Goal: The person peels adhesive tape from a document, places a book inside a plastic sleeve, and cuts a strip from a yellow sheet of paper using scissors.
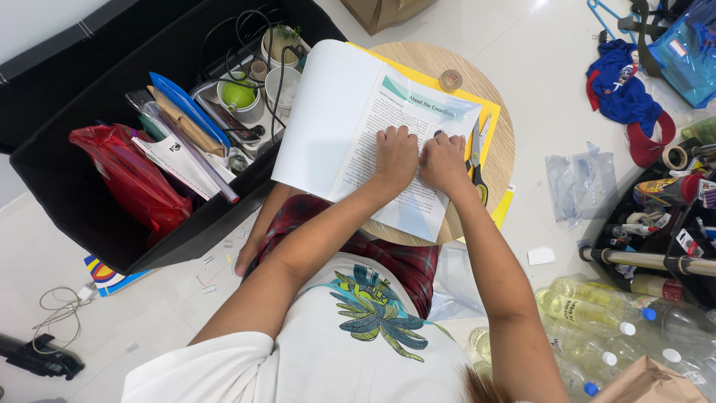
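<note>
Both arms bare, stretched forward from shoulders, forearms converging toward centre. Left hand [396, 153] palm down, fingers curled, knuckles up, fingertips pressing flat. Right hand [443, 160] just beside it, palm down, fingers bent, thumb side touching left hand. Wrists nearly straight, slightly raised. Left elbow bent outward; right arm running straighter, forearm angled inward.

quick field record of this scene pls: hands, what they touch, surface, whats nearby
left hand: pressed flat on the open book
right hand: pressed on the same page, beside the left
surface: small round wooden table
beside right hand: scissors on a yellow sheet
table far edge: tape roll
left of table: black storage box with a red bag
floor, right: plastic bottles
</note>
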